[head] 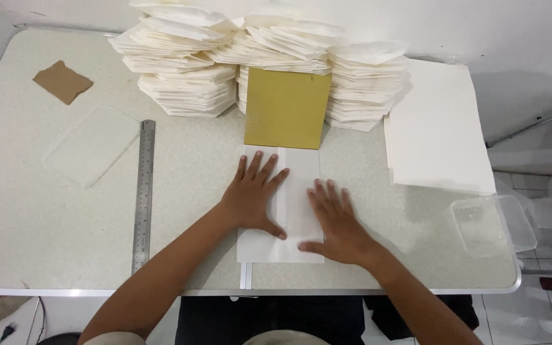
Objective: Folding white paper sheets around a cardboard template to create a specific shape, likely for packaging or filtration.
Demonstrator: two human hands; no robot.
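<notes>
A folded white paper sheet (298, 185) lies on the table near its front edge. My left hand (255, 195) presses flat on its left part, fingers spread. My right hand (333, 220) lies flat on its right part, fingers apart. A lengthwise fold runs between the hands. Just beyond the sheet a mustard-yellow square board (287, 107) lies against the paper stacks.
Tall stacks of folded white papers (257, 54) fill the back of the pale table (46, 230). A flat pile of white sheets (436, 124) lies right. A steel ruler (143, 191), a clear plastic plate (91, 145) and a brown card piece (62, 81) lie left. A clear plastic tub (492, 225) sits at the right corner.
</notes>
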